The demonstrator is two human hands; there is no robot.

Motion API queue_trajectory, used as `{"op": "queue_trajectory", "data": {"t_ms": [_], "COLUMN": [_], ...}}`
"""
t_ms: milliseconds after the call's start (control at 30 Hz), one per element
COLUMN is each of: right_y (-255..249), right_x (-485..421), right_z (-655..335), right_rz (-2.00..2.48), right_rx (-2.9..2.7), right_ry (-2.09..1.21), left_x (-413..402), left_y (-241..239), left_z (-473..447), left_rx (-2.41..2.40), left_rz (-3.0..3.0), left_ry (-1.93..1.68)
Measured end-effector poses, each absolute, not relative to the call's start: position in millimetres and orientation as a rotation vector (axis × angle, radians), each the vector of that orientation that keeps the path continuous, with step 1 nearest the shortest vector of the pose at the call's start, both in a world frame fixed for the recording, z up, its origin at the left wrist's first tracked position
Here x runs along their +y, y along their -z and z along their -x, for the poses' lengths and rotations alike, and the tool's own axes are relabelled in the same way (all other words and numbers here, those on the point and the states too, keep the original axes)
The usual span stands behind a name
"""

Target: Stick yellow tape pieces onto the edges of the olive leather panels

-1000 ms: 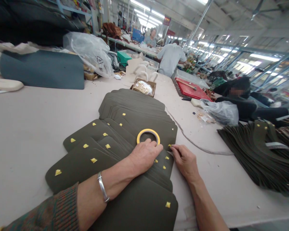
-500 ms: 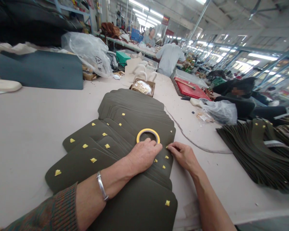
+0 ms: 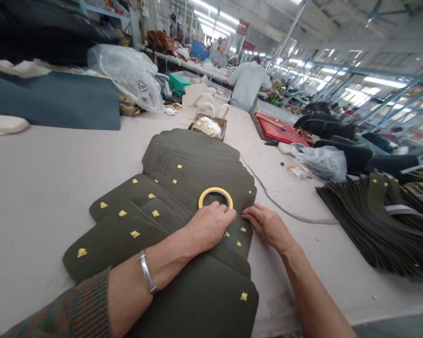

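Note:
My left hand (image 3: 211, 225) is closed around the near edge of a roll of yellow tape (image 3: 215, 191), which stands tilted over the dark green panels. My right hand (image 3: 268, 225) pinches a small piece of yellow tape (image 3: 243, 215) at the right edge of the pile, with thumb and forefinger together. Beneath both hands lies a fanned stack of dark olive panels (image 3: 197, 291) with rounded corners. Small yellow tape squares (image 3: 135, 234) are stuck on several of them. A small metal stud (image 3: 250, 192) shows near the right edge of one panel.
A box of gold-coloured pieces (image 3: 208, 126) stands behind the stack. To the right lie a dark strip pile (image 3: 377, 225), a clear plastic bag (image 3: 324, 162) and a red board (image 3: 280, 129). A grey-blue sheet (image 3: 56, 101) lies at left. A co-worker (image 3: 248, 84) bends over farther back.
My right hand has shifted slightly up and left, its fingers still at the panel edge. The left hand stays on the tape roll. The whole view has drifted a little.

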State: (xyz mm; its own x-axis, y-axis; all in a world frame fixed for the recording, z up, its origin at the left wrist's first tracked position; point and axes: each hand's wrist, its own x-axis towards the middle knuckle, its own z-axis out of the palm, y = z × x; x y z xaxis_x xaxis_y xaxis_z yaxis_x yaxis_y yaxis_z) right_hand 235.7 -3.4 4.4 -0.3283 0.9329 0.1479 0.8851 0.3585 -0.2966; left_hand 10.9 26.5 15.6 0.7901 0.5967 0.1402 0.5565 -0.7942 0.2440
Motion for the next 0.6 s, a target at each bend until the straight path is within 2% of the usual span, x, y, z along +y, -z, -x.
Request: {"op": "queue_trajectory", "data": {"t_ms": [233, 333, 467, 600], "right_y": [-5.0, 3.1, -4.5, -20.5], "right_x": [-17.7, -16.0, -11.9, -6.8], "right_z": [-221.5, -215.4, -201.5, -186.9], "right_rz": [1.92, 1.939, 2.019, 2.15], "right_rx": [-1.598, -1.6, -1.701, -1.88], "right_ry": [-0.364, -0.431, -0.307, -0.123], "left_x": [25.4, 27.3, 27.6, 36.7], "left_y": [-17.7, -17.6, -17.3, 9.6], "left_z": [-9.8, -11.7, -11.7, -7.7], "left_rx": [0.918, 0.936, 0.886, 0.808], "left_rz": [-2.772, -2.758, -2.737, -2.575], "left_ry": [-0.294, -0.277, -0.345, -0.625]}}
